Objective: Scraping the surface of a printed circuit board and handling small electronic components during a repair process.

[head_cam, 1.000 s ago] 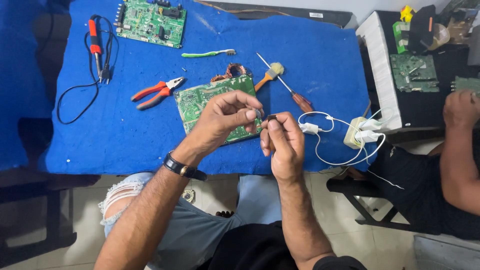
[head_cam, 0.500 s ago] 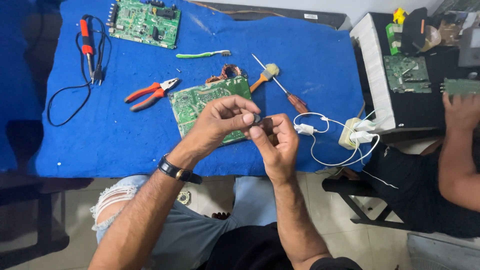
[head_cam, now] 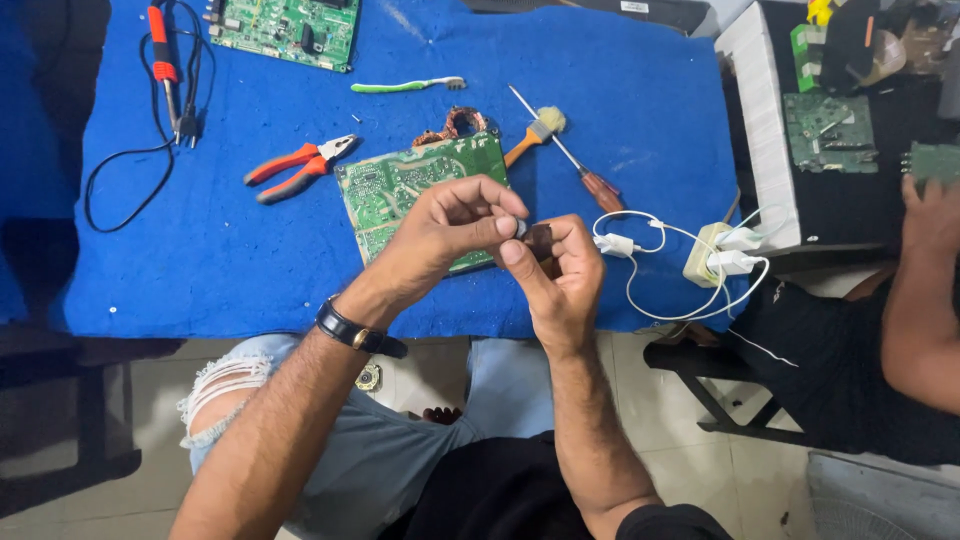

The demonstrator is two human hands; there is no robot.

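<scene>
Pinching small dark part (head_cam: 540,240), both hands at table edge (head_cam: 250,325)

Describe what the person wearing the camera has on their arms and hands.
Both forearms are bare, with no sleeves or gloves showing. The left hand has a black wristwatch with a dark strap at the wrist. The right hand wears nothing; no rings are visible.

Red-handled pliers (head_cam: 295,167) lie on the blue cloth (head_cam: 200,260), a soldering iron (head_cam: 163,62) with its black cord far left. Green toothbrush (head_cam: 405,85) up top, a small brush (head_cam: 534,134) crossing a screwdriver (head_cam: 570,160), white power strip (head_cam: 708,255) at the right edge.
</scene>
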